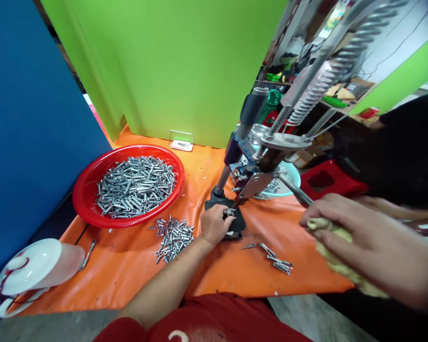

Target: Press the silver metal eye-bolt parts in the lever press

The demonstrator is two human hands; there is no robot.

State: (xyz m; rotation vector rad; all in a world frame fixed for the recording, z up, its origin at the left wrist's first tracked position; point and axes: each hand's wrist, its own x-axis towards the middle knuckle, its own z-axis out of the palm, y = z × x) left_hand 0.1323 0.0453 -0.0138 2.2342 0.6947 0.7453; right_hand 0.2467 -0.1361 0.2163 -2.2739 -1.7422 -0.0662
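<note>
My left hand [214, 225] is at the dark base plate [239, 221] of a bench-mounted hand press [251, 152]. Its thumb and fingers pinch a small metal part [229, 212], just below the press's working end; the part's exact shape is too small to tell. Out to the right, my right hand [360, 242] is closed around the end of the press lever [295, 189], with a yellowish cloth [338, 251] between palm and handle. Left of the base lies a loose pile of metal eye-ended pins [174, 240]. Several similar pieces [280, 263] rest to its right.
A red basin [78, 199] full of metal pins stands at the left on the orange table cover [128, 275]. A lidded white jug [32, 268] is at the near left corner. Behind the press sits a light blue basket [294, 178]. A red stool [324, 178] stands beyond.
</note>
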